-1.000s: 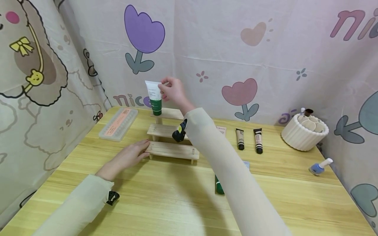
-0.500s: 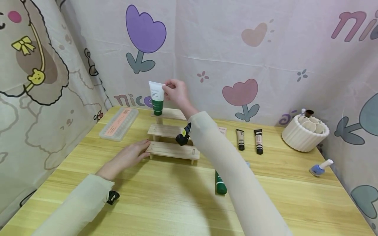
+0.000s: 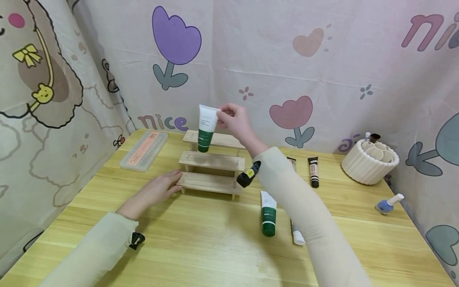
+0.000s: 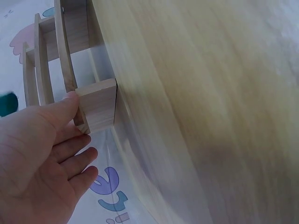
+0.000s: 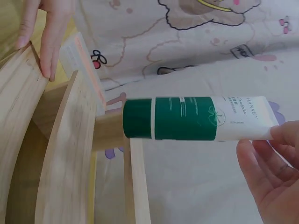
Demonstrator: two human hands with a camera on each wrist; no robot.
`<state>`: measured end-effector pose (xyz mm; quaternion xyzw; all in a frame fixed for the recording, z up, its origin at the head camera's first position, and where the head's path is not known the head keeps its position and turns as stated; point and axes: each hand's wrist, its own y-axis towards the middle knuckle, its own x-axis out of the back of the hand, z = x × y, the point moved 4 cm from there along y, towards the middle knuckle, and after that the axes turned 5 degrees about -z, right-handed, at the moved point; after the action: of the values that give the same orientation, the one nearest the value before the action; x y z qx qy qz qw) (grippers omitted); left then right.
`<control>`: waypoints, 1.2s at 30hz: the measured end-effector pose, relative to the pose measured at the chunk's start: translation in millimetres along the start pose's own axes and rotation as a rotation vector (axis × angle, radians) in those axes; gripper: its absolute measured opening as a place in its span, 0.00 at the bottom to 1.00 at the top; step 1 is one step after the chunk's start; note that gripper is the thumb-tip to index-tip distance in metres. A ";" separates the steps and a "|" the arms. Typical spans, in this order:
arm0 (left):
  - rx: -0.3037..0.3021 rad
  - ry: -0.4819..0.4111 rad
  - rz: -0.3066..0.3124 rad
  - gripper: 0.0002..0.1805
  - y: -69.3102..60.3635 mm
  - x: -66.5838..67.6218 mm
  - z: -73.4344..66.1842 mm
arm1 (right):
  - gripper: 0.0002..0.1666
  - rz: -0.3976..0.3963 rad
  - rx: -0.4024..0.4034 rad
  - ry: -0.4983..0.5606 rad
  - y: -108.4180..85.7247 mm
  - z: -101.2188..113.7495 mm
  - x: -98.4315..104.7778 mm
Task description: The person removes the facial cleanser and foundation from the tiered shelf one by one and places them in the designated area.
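Note:
My right hand [image 3: 234,121] pinches a green-and-white squeeze tube [image 3: 207,129] by its flat white end, cap down. In the right wrist view the tube [image 5: 187,118] shows its green cap end beside the upper boards. It hangs in front of the top tier of a three-tier wooden stand [image 3: 209,182]. At the stand's left end, my left hand [image 3: 157,189] holds the corner of the lowest tier. The left wrist view shows the thumb [image 4: 65,108] and index finger of that hand on the board's corner [image 4: 96,91]; the other fingers are loosely bent.
Another green-and-white tube [image 3: 269,215] lies right of the stand, near a white-capped tube [image 3: 297,235] partly under my right sleeve. Farther right are a black-capped tube [image 3: 313,171], a ribbed white brush holder [image 3: 369,165] and blue nail polish [image 3: 385,205]. A clear case [image 3: 145,151] lies back left.
My right hand has carried the tube rightward and slightly toward me, off the left end of the top tier. The tube now tilts a little. My left hand stays in place.

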<state>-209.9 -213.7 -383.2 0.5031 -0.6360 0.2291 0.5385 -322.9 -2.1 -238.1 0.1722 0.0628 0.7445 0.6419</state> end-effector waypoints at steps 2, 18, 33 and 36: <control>0.000 0.002 0.001 0.28 0.0 -0.1 -0.2 | 0.08 -0.004 -0.019 0.017 -5.7 -1.5 13.4; 0.007 0.007 0.006 0.28 -0.9 0.5 0.6 | 0.09 -0.110 -0.081 -0.002 -57.6 -26.8 123.9; -0.001 0.019 -0.006 0.28 -0.1 -1.8 2.3 | 0.07 -0.018 -0.182 -0.094 -113.8 -82.5 209.1; -0.005 0.019 -0.006 0.29 0.5 -2.5 2.9 | 0.06 0.030 -0.240 -0.078 -126.2 -97.5 227.8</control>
<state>-211.9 -214.9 -386.3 0.5016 -0.6300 0.2305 0.5463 -264.5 254.3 -328.7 0.1239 -0.0546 0.7488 0.6488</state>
